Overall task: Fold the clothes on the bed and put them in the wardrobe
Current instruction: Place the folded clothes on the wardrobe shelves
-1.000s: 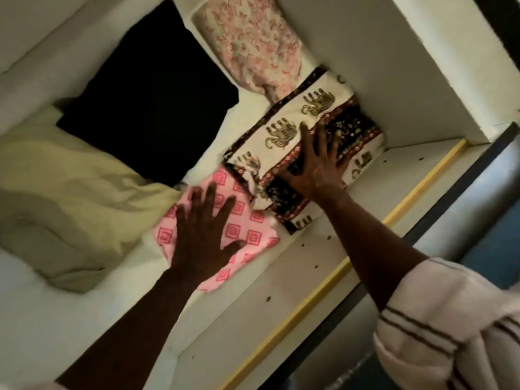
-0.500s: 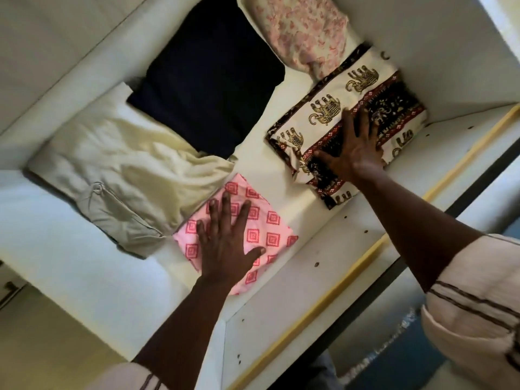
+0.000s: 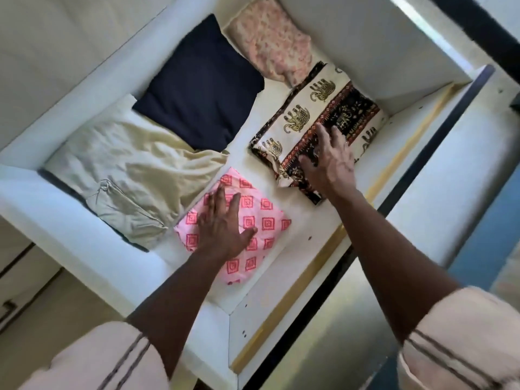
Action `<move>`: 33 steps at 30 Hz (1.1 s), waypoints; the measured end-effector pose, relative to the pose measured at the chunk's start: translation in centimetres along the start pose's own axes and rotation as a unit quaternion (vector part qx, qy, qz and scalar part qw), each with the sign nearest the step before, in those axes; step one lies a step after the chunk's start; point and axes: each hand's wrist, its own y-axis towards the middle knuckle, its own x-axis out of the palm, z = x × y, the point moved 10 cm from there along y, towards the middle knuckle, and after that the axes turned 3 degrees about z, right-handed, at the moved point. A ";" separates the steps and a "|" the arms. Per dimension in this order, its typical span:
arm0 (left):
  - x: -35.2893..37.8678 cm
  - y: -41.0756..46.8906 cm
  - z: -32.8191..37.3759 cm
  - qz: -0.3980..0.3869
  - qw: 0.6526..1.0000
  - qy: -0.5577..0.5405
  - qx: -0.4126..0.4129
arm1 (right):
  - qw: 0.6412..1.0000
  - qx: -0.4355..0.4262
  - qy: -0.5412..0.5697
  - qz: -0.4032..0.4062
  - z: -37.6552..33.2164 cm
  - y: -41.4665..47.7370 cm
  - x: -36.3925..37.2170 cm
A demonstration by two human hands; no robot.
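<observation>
near done, i judge: left hand (image 3: 222, 229), fingers spread, presses the pink square-print cloth (image 3: 264, 220); right hand (image 3: 329, 161) likewise flattens the elephant-print cloth (image 3: 318, 108), both folded on the wardrobe shelf (image 3: 306, 218), near side. bed unseen.

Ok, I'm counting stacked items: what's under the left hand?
The left hand lies flat on the pink cloth, which rests on the white shelf. Whether anything lies beneath that cloth cannot be seen, because the cloth covers it.

Bare wardrobe shelf (image 3: 306, 220) at front edge, folded clothes (image 3: 202, 88) crowding the back
</observation>
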 end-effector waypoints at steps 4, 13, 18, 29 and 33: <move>-4.8 -3.9 1.2 0.101 0.989 -0.068 0.087 | 0.955 0.010 0.115 0.274 -1.6 -10.6 -7.0; -8.6 -18.4 0.0 0.067 0.964 -0.028 0.254 | 0.840 0.296 0.443 0.104 0.3 -32.4 3.0; -6.6 -20.8 1.5 -0.027 0.961 -0.063 0.270 | 0.805 0.308 0.498 0.091 -1.7 -33.3 5.4; -11.6 -15.0 -1.2 0.010 0.963 0.015 0.270 | 0.755 0.274 0.588 0.094 -9.4 -27.0 7.5; -16.1 -15.1 -1.6 0.072 0.905 0.120 0.402 | 0.737 0.257 0.617 0.101 -14.8 -23.2 8.3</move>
